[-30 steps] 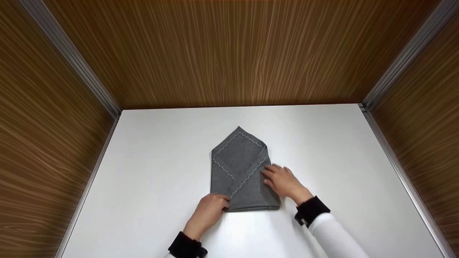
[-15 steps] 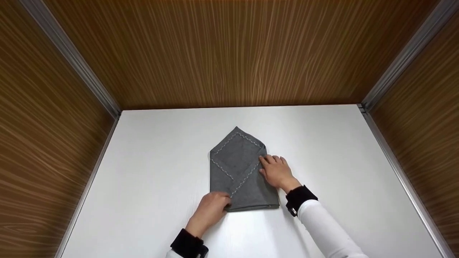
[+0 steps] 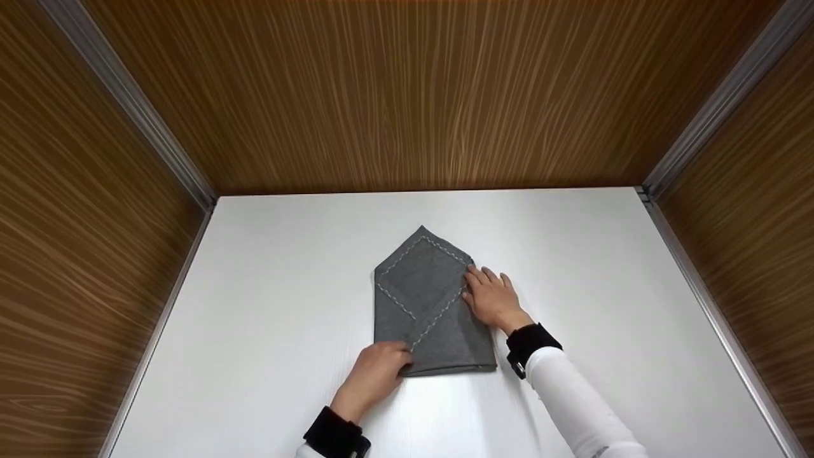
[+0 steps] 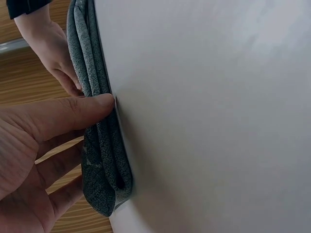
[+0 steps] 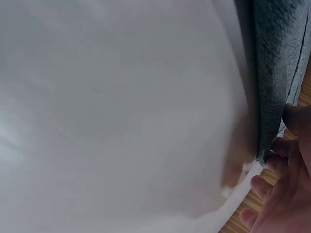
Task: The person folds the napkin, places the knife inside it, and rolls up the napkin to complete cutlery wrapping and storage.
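My left hand (image 3: 375,374) rested at the near left corner of the folded grey cloth (image 3: 423,299), thumb and fingers loosely bent and pressing on the layered edge; I could not tell whether they pinched it. The cloth lay flat in the middle of the white table (image 3: 254,305), its point toward the wooden back wall (image 3: 407,95). My right hand (image 3: 493,299) lay on the cloth's right edge, fingers straight and relaxed, pressing the fold down.
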